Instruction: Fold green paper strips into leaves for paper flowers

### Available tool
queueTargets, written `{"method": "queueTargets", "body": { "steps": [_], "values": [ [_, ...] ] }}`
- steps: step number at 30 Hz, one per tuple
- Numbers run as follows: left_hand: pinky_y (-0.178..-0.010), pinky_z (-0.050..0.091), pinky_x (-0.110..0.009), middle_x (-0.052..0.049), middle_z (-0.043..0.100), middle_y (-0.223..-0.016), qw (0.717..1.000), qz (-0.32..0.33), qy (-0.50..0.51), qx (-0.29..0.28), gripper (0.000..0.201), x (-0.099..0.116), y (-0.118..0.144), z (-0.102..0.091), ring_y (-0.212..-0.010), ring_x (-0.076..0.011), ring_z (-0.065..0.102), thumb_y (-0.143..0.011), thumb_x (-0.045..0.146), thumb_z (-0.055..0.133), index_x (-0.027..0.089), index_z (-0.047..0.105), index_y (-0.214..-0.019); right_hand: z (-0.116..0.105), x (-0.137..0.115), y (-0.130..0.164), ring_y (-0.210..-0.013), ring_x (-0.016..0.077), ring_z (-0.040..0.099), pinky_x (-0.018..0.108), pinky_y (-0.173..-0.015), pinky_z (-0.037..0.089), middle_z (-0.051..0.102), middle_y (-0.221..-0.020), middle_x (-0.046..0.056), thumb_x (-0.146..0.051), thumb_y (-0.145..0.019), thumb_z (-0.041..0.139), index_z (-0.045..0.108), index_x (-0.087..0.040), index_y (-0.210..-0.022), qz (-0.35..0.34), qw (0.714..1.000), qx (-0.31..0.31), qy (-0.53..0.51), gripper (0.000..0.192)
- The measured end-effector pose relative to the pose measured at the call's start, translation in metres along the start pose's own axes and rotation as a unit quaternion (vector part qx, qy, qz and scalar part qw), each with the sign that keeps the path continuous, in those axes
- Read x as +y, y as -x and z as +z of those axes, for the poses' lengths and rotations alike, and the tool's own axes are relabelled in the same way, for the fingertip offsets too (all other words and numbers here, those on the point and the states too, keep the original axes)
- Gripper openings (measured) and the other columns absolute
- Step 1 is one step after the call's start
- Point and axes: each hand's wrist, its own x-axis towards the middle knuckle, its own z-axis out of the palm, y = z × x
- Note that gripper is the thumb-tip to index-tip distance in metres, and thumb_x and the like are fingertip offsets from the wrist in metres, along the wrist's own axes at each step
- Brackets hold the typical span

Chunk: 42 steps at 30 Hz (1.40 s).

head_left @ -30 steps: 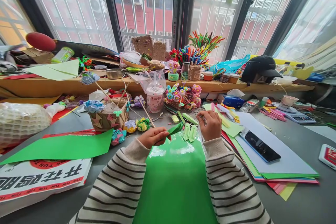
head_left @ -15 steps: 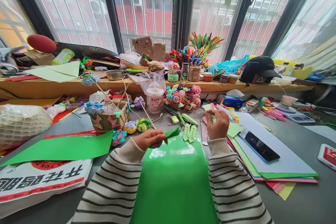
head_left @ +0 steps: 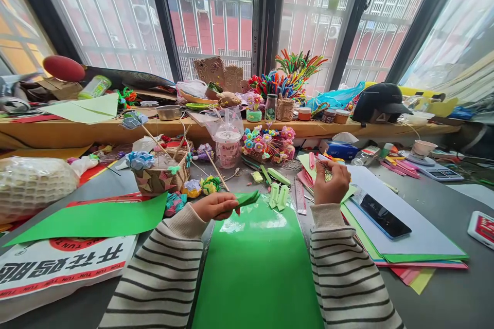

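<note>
In my left hand (head_left: 216, 206), the fingers are pinched on a folded green paper piece (head_left: 249, 198), held above the far end of the shiny green mat (head_left: 254, 267). My right hand (head_left: 332, 182) is raised beside the paper stack, its fingers curled together. A small gold-speckled patch shows between them; what it belongs to I cannot make out. Pale green folded paper pieces (head_left: 278, 196) lie at the mat's far edge, between my hands. A clear ruler (head_left: 300, 197) and pink paper strips (head_left: 306, 179) lie just left of my right hand.
Right of the mat, a phone (head_left: 381, 212) rests on stacked coloured paper (head_left: 424, 247). A green sheet (head_left: 88, 220) lies over a printed bag (head_left: 65, 262) at left. Behind stand a lidded plastic cup (head_left: 227, 149), a flower basket (head_left: 162, 177) and a blue tissue box (head_left: 339, 149).
My right hand has moved to the right, uncovering more of the ruler and pink strips. My left hand, with the green paper piece, has shifted slightly left and down.
</note>
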Motion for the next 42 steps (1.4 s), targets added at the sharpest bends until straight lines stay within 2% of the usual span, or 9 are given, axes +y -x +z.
{"method": "queueTargets", "body": {
  "steps": [3,6,15,22,25,30,34,36,42],
  "values": [
    [-0.034,0.011,-0.020,0.008,0.027,-0.035,0.998,-0.042,-0.033,-0.029,0.037,0.000,0.002,0.003,-0.031,-0.0028,0.020,-0.067,0.046,0.045,0.010,0.051,-0.067,0.001,0.005,-0.001,-0.071,0.0206,0.048,0.032,-0.068,0.036,0.058,-0.071,0.008,-0.032,-0.070,0.050,0.057,-0.015,-0.071,0.019,1.000,0.008,0.005,0.018],
    [-0.033,0.010,-0.020,0.009,0.026,-0.035,0.998,-0.051,-0.038,0.007,0.038,-0.003,0.003,-0.003,-0.031,-0.0029,0.019,-0.066,0.048,0.045,0.011,0.050,-0.067,0.001,0.008,-0.002,-0.071,0.0207,0.048,0.031,-0.067,0.036,0.058,-0.072,0.009,-0.033,-0.070,0.051,0.058,-0.014,-0.072,0.039,0.999,0.011,0.013,0.020],
    [-0.033,0.009,-0.018,0.009,0.028,-0.036,0.982,-0.023,0.034,0.185,0.039,-0.019,0.008,-0.036,-0.029,-0.0021,0.018,-0.058,0.052,0.050,0.014,0.050,-0.067,0.006,0.013,0.002,-0.070,0.0192,0.048,0.031,-0.067,0.036,0.056,-0.071,0.009,-0.036,-0.069,0.048,0.058,-0.012,-0.072,0.094,0.995,-0.034,0.009,0.027],
    [-0.034,0.011,-0.017,0.009,0.028,-0.037,0.931,0.084,0.124,0.334,0.037,-0.018,0.007,-0.030,-0.032,-0.0018,0.020,-0.058,0.048,0.053,0.012,0.051,-0.066,0.007,-0.006,0.006,-0.062,0.0155,0.049,0.028,-0.062,0.038,0.056,-0.068,0.007,-0.040,-0.064,0.052,0.058,-0.011,-0.071,0.129,0.977,-0.153,-0.075,0.030],
    [-0.034,0.012,-0.017,0.009,0.030,-0.037,0.916,0.112,0.147,0.357,0.036,-0.015,0.006,-0.023,-0.032,-0.0017,0.022,-0.057,0.047,0.055,0.012,0.051,-0.067,0.009,-0.019,0.001,-0.056,0.0136,0.049,0.026,-0.056,0.039,0.057,-0.064,0.005,-0.046,-0.061,0.053,0.058,-0.012,-0.073,0.209,0.937,-0.230,-0.162,0.037],
    [-0.033,0.016,-0.016,0.008,0.032,-0.037,0.908,0.146,0.182,0.349,0.033,-0.012,0.005,-0.017,-0.032,-0.0016,0.025,-0.057,0.043,0.058,0.012,0.051,-0.065,0.020,-0.041,-0.013,-0.061,0.0126,0.054,0.024,-0.056,0.041,0.060,-0.070,0.005,-0.045,-0.057,0.056,0.055,-0.013,-0.078,0.294,0.834,-0.290,-0.367,0.038],
    [-0.033,0.021,-0.015,0.009,0.031,-0.036,0.892,0.178,0.230,0.347,0.028,-0.007,0.004,-0.011,-0.031,-0.0010,0.023,-0.060,0.039,0.058,0.012,0.052,-0.065,0.031,-0.054,-0.006,-0.052,0.0128,0.054,0.026,-0.050,0.043,0.060,-0.064,0.004,-0.045,-0.055,0.058,0.055,-0.013,-0.074,0.370,0.723,-0.391,-0.433,0.038],
    [-0.035,0.028,-0.016,0.009,0.031,-0.035,0.888,0.181,0.239,0.348,0.028,-0.006,0.003,-0.008,-0.030,-0.0009,0.023,-0.060,0.039,0.058,0.012,0.052,-0.065,0.035,-0.057,0.005,-0.053,0.0131,0.054,0.025,-0.048,0.042,0.060,-0.066,0.004,-0.047,-0.057,0.056,0.056,-0.013,-0.074,0.384,0.694,-0.431,-0.430,0.037],
    [-0.060,0.044,-0.027,0.010,0.031,-0.035,0.906,0.175,0.251,0.291,0.026,-0.003,-0.002,0.007,-0.030,-0.0016,0.027,-0.062,0.039,0.056,0.014,0.053,-0.066,0.038,-0.063,0.033,-0.055,0.0096,0.047,0.021,-0.050,0.035,0.056,-0.060,0.001,-0.046,-0.058,0.054,0.061,-0.012,-0.068,0.295,0.769,-0.439,-0.358,0.036]
  ]
}}
